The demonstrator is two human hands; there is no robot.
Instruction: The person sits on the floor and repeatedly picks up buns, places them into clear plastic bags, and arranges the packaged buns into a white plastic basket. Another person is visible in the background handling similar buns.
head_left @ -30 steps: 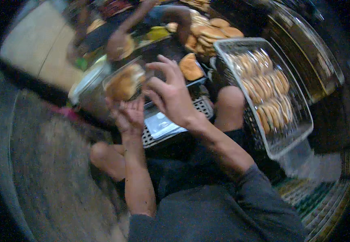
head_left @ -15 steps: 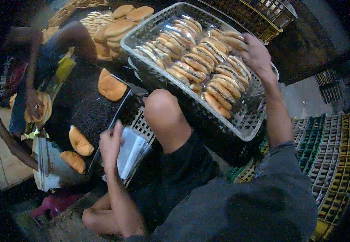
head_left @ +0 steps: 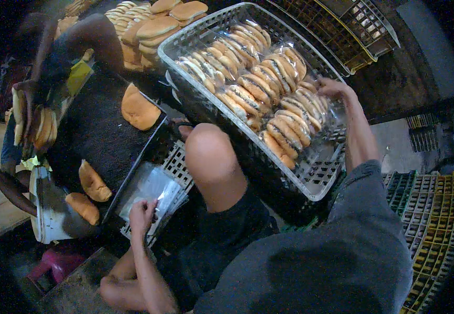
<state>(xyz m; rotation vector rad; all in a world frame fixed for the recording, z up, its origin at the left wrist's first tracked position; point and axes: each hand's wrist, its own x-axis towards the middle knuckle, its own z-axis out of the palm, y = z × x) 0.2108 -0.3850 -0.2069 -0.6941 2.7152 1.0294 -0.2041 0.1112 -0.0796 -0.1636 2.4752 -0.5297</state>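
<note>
My right hand (head_left: 334, 88) is at the far right side of a grey plastic crate (head_left: 311, 191), its fingers closed at the end of a clear bag of filled buns (head_left: 297, 112). Several more bagged buns (head_left: 261, 78) lie in rows in the crate, dark filling showing between their halves. By my left knee, my left hand (head_left: 142, 213) pinches the near edge of a stack of clear plastic bags (head_left: 159, 186). Its fingertips are partly hidden.
A tray of dark crumbly filling (head_left: 106, 125) lies to the left, with loose buns (head_left: 140, 107) on it. Beyond it are piled buns (head_left: 159, 29). Another person's hand (head_left: 28, 94) is by split buns at far left. Stacked crates (head_left: 426, 220) stand at right.
The bagged buns my right hand held at the crate's far side now lie in the row, and that hand has moved nearer. My left hand has come down onto the plastic bags.
</note>
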